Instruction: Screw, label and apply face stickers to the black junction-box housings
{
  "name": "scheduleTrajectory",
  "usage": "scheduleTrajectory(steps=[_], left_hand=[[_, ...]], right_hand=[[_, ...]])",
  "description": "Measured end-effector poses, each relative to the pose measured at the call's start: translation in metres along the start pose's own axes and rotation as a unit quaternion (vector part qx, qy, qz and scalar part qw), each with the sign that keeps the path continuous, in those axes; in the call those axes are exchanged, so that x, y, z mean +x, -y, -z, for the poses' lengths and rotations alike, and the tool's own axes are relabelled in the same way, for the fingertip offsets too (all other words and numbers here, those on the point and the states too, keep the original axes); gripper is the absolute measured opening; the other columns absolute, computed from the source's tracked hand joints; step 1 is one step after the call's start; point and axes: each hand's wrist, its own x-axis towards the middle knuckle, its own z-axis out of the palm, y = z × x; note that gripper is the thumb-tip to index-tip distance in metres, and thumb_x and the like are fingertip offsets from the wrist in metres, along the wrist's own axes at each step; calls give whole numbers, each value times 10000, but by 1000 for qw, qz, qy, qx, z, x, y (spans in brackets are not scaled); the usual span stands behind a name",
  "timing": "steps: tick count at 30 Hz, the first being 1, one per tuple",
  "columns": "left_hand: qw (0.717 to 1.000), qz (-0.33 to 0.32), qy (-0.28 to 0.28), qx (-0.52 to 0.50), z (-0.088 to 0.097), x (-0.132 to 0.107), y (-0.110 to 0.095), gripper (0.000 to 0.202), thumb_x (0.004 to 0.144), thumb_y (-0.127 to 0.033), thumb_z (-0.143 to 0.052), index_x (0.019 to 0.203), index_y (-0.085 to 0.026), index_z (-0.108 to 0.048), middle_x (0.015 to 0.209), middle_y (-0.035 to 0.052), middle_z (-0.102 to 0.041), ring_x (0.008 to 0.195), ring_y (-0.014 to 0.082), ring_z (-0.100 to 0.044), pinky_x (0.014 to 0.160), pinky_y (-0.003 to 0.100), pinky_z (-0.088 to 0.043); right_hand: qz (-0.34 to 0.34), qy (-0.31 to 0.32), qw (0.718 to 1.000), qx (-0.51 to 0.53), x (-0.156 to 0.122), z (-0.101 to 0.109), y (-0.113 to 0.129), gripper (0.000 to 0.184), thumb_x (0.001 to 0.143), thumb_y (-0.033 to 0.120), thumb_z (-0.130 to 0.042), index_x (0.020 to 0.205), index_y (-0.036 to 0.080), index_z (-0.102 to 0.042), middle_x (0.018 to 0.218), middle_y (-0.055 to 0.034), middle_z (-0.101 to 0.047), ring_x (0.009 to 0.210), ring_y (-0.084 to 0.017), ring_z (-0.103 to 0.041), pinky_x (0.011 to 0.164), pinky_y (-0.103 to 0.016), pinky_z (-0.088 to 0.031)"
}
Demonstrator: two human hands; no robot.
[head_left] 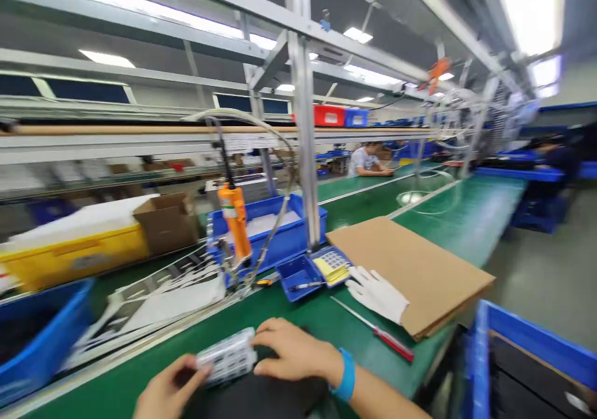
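A curled white label sheet (pixel 228 358) with rows of dark printed patches is low in the middle of the head view. My left hand (pixel 170 389) pinches its left end between thumb and fingers. At the other end, my right hand (pixel 291 350), wearing a blue wristband (pixel 346 375), has its fingers bent against the sheet's right edge; the contact is slightly blurred. Beneath both hands lies a flat black piece (pixel 265 399), partly hidden. Right of it are a red-handled screwdriver (pixel 394 344) and a white glove (pixel 377 294).
Cardboard sheets (pixel 410 270) lie on the green bench (pixel 163 350). Small blue trays (pixel 298 276), one with yellow labels, stand near a metal post (pixel 305 158). An orange power screwdriver (pixel 234 220) hangs left. Blue bins (pixel 536 338) flank the bench; a person (pixel 366 161) sits farther back.
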Motion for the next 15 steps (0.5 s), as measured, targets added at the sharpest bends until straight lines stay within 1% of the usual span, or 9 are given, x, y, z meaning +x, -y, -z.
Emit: scheduleTrajectory(steps=[2,4,5,6,8,10,11,13,15], left_hand=[[999,6,-24,-39,0,-20,-14,512,584,-727,-679,577,-218,-633,620,41,-716,602,254,-670,598,321,-532],[997,-9,-48,-64,-4,-32,-22,394,633,-588,-703,570,-216,-590,683,49,-717,686,249,-677,664,326,-536],[997,-8,-53,-61,-7,-36,-23,353,654,-537,-699,569,-216,-578,702,43,-714,695,234,-673,680,318,-538],[997,-8,-57,-59,-9,-38,-22,320,661,-492,-700,567,-216,-568,710,39,-703,710,225,-668,687,310,-539],[996,-2,-75,-51,-11,-42,-18,255,645,-410,-735,613,-213,-577,726,29,-677,727,216,-650,708,313,-540],[993,12,-94,-76,-10,-44,-14,232,645,-360,-753,764,-205,-627,840,48,-688,826,233,-656,759,333,-545],[990,18,-91,-104,-8,-44,-13,284,661,-353,-750,876,-200,-647,937,67,-699,905,246,-660,803,348,-545],[985,18,-41,-166,-6,-44,-12,379,711,-363,-726,1044,-197,-652,1089,90,-706,1027,260,-654,893,368,-526],[984,13,22,-174,-3,-44,-14,326,743,-343,-711,1038,-207,-684,1062,70,-732,1007,257,-661,928,373,-496]], right_hand=[[1,-20,999,34,16,-8,3,575,803,297,-754,1332,173,-568,1315,-118,-582,1260,-248,-517,1097,-352,-393],[-16,-32,997,67,31,-22,3,706,756,272,-778,1389,137,-494,1388,-166,-517,1308,-294,-467,1116,-420,-364],[-24,-33,996,81,36,-29,2,689,748,243,-769,1371,125,-500,1362,-173,-529,1282,-303,-485,1095,-440,-378],[-33,-36,995,90,40,-36,1,617,747,207,-744,1320,118,-533,1306,-170,-560,1230,-306,-519,1055,-451,-403],[-43,-40,993,104,44,-46,0,402,748,140,-673,1144,134,-606,1135,-123,-621,1071,-278,-580,939,-430,-448],[-43,-47,992,111,42,-51,1,265,731,93,-614,986,166,-609,1016,-71,-621,961,-239,-580,861,-390,-444],[-39,-50,992,114,41,-52,3,250,716,76,-596,944,180,-594,994,-52,-611,943,-224,-569,847,-371,-435],[-29,-52,991,119,38,-52,5,259,695,50,-566,908,197,-566,990,-31,-589,948,-202,-549,852,-343,-420],[-24,-46,990,128,36,-51,6,292,682,50,-578,930,203,-558,1019,-26,-572,981,-194,-541,868,-323,-419]])
